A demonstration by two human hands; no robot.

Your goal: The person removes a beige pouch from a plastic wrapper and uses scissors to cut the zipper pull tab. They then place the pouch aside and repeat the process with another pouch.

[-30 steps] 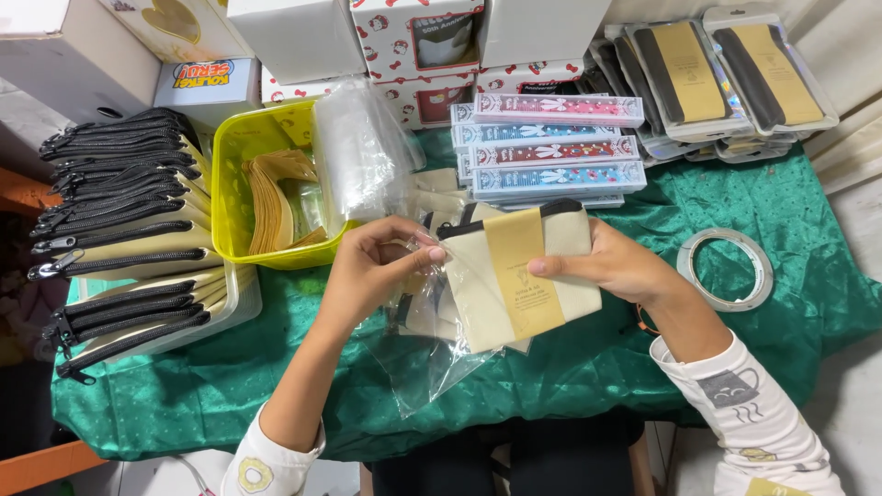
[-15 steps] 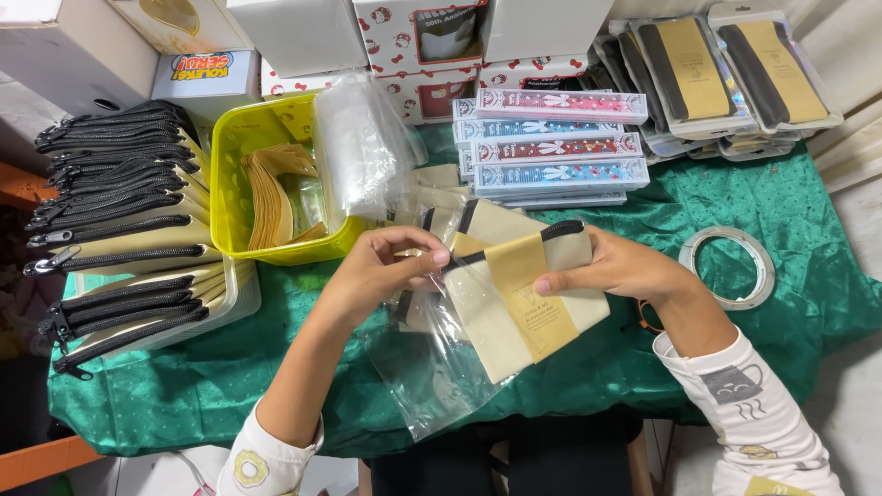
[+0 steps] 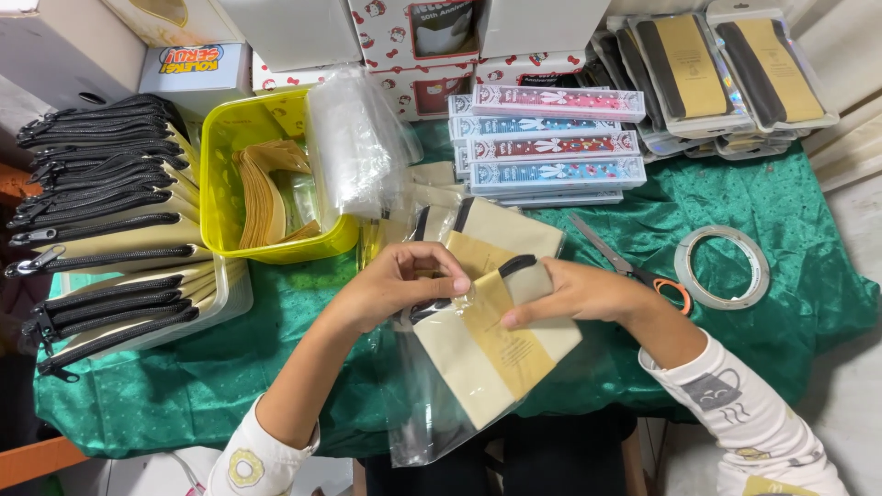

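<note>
A cream zip pouch (image 3: 478, 358) with a tan paper band lies tilted over the table's front edge, partly inside a clear plastic sleeve (image 3: 418, 422). My left hand (image 3: 400, 285) pinches the sleeve's open edge at the pouch's black-zipped top. My right hand (image 3: 574, 292) presses on the pouch's upper right corner, fingers over the zip end. More cream pouches (image 3: 501, 230) lie under and behind it on the green cloth (image 3: 276, 321).
A yellow tub (image 3: 216, 184) of tan bands and a stack of clear bags (image 3: 354, 138) stand at left centre. Stacked zip pouches (image 3: 101, 230) fill the left. Scissors (image 3: 634, 266), a tape roll (image 3: 721, 266), flat patterned boxes (image 3: 551, 147) and packed pouches (image 3: 726, 64) lie right and behind.
The pouch has turned clockwise and slid lower, further into the clear sleeve. My two hands have come closer together at its zipped top.
</note>
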